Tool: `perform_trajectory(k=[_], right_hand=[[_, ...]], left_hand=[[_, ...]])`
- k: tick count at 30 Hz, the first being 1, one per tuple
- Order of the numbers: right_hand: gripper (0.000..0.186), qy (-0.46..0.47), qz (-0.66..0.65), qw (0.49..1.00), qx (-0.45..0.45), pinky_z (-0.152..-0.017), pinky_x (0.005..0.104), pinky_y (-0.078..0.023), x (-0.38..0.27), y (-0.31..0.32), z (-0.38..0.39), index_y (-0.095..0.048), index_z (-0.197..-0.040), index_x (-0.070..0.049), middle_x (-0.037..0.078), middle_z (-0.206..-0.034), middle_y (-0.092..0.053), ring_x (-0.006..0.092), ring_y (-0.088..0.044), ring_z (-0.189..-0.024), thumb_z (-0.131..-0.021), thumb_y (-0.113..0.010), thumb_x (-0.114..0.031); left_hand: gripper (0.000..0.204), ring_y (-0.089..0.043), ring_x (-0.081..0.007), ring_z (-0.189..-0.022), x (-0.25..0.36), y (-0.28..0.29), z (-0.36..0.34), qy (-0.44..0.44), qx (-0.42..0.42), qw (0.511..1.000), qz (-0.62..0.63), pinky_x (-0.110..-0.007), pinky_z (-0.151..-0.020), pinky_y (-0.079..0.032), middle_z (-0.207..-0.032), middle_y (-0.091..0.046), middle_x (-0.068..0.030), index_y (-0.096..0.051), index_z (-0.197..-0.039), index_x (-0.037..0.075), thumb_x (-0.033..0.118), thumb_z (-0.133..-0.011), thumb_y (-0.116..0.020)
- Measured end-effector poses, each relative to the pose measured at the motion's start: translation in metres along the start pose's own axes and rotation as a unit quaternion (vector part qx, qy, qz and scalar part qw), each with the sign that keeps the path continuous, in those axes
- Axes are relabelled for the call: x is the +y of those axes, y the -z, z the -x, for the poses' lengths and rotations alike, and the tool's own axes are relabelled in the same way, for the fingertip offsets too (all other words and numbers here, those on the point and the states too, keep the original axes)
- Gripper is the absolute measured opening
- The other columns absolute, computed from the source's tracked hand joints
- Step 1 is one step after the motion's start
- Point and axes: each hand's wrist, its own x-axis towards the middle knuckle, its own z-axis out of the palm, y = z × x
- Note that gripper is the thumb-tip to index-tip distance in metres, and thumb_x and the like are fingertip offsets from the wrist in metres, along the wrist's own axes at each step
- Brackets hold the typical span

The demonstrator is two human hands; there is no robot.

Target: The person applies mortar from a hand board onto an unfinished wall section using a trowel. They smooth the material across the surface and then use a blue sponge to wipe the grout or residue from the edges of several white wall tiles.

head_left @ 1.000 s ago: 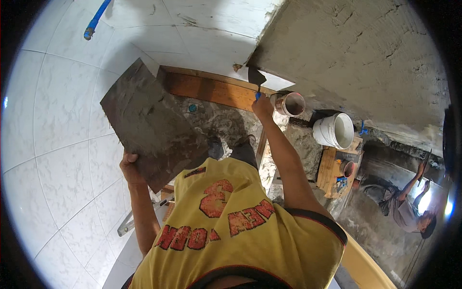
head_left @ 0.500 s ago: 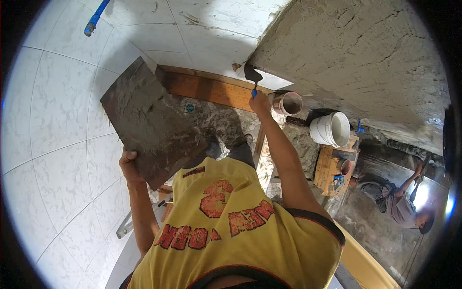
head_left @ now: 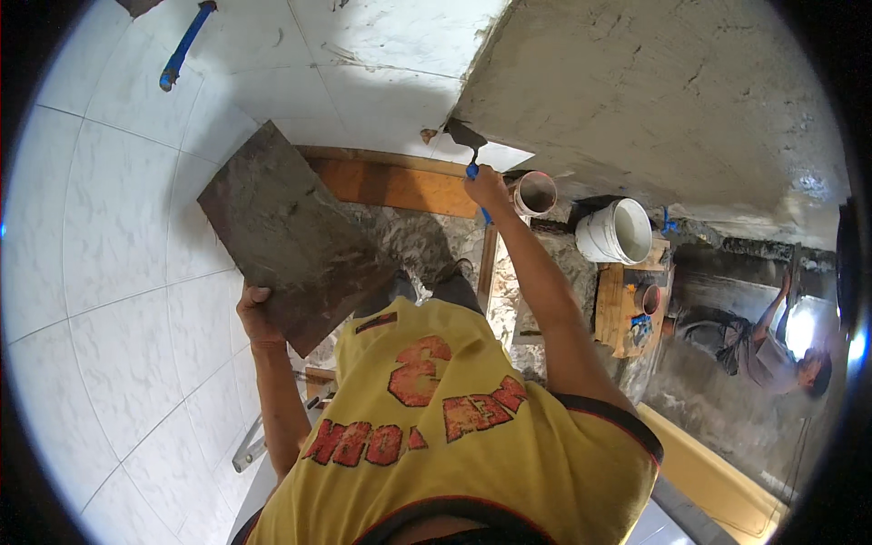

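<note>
My left hand (head_left: 258,311) grips the lower left edge of a dark, mortar-smeared board (head_left: 291,236), held tilted beside the white tiled wall (head_left: 118,209). My right hand (head_left: 488,189) is closed round the blue handle of a trowel (head_left: 468,136). Its dark blade lies at the lower corner of the grey plastered wall (head_left: 636,91), where this meets the white tiles, just above a wooden plank (head_left: 391,186). Whether the blade touches the wall I cannot tell.
A reddish bucket (head_left: 534,193) and a white bucket (head_left: 613,230) stand right of my right hand, near a wooden platform (head_left: 618,318) with a small container (head_left: 647,300). A blue pipe end (head_left: 182,50) sticks out at upper left. Another person (head_left: 777,354) works at the far right.
My right hand has moved left and slightly up, taking the trowel blade leftward along the wall's corner. The board has shifted slightly right and down in view as the camera moved.
</note>
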Motion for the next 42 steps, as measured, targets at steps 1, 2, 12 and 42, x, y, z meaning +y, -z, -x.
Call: perform_trajectory(k=[1,2,12,42], right_hand=[[0.043,-0.002,-0.002,1.000,0.005,-0.087,0.0532,-0.053,-0.007,0.010,0.003,-0.064,-0.106,0.002,0.027,-0.107,-0.068,0.0464,-0.065,-0.100,-0.082,-0.063,-0.034],[0.043,-0.004,-0.002,1.000,-0.004,-0.088,0.0530,-0.053,-0.009,0.019,0.008,-0.064,-0.106,0.002,0.029,-0.107,-0.067,0.0472,-0.065,-0.101,-0.082,-0.064,-0.033],[0.041,-0.002,0.000,1.000,-0.017,-0.090,0.0473,-0.053,-0.056,0.115,0.044,-0.067,-0.100,0.005,0.030,-0.103,-0.068,0.0427,-0.066,-0.103,-0.078,-0.067,-0.030],[0.051,-0.056,-0.030,0.997,-0.048,-0.094,0.0451,-0.052,-0.037,0.054,-0.003,-0.063,-0.108,0.009,0.033,-0.112,-0.065,0.0422,-0.064,-0.110,-0.077,-0.066,-0.031]], left_hand=[[0.079,-0.051,-0.0381,-0.125,-0.001,0.007,-0.004,0.002,0.007,1.000,0.000,-0.048,-0.110,-0.040,-0.136,-0.054,-0.0161,-0.045,-0.140,-0.001,0.007,-0.062,-0.056],[0.079,-0.051,-0.0381,-0.125,-0.002,0.004,-0.006,0.006,-0.001,1.000,-0.003,-0.048,-0.110,-0.040,-0.136,-0.054,-0.0161,-0.045,-0.140,-0.001,0.007,-0.062,-0.056],[0.072,-0.053,-0.0384,-0.121,-0.013,-0.018,-0.023,0.034,-0.093,0.995,0.025,-0.049,-0.107,-0.043,-0.133,-0.056,-0.0158,-0.050,-0.135,0.001,0.008,-0.064,-0.056],[0.076,-0.053,-0.0380,-0.123,0.003,0.012,0.008,0.002,-0.083,0.995,0.047,-0.049,-0.109,-0.043,-0.132,-0.056,-0.0171,-0.046,-0.136,-0.002,0.005,-0.061,-0.056]])
